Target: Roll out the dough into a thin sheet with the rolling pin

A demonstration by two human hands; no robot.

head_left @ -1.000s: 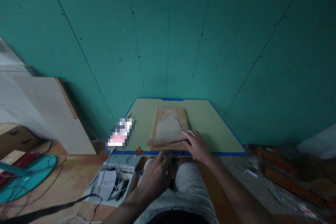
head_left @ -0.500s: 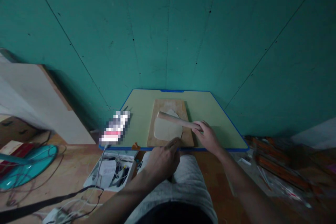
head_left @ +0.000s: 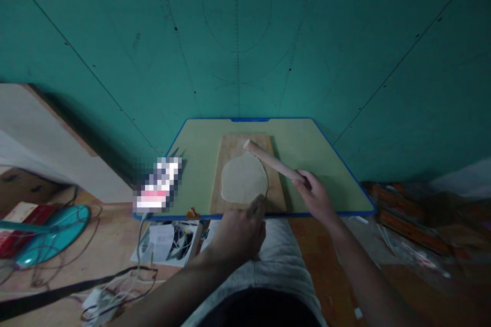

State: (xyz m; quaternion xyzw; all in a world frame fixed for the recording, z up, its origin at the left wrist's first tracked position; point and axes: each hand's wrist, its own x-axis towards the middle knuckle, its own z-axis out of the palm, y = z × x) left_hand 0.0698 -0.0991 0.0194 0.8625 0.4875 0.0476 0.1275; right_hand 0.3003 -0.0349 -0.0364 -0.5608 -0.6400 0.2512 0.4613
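A flat, roundish sheet of dough [head_left: 244, 180] lies on a wooden board [head_left: 279, 199]. My left hand [head_left: 242, 230] is at the board's near edge, its thumb and finger closed on the near right rim of the dough. In my right hand [head_left: 315, 195] is a plain wooden rolling pin [head_left: 274, 162], gripped by its near end. The pin slants up to the left, its far end over the upper part of the board, beyond the dough's far rim. Whether it touches the dough there I cannot tell.
The board rests on a pale green table [head_left: 330, 184] with a blue rim, set against a green wall [head_left: 245, 36]. A blurred-out device [head_left: 159, 184] with a cable stands at the table's left. Below is a white box [head_left: 172, 260] of cables. A turquoise round base [head_left: 63, 230] stands on the floor.
The rolling pin has moved off the middle of the dough toward its far right side, and my right hand has shifted right. The dough looks rounder now. The view has shifted slightly.
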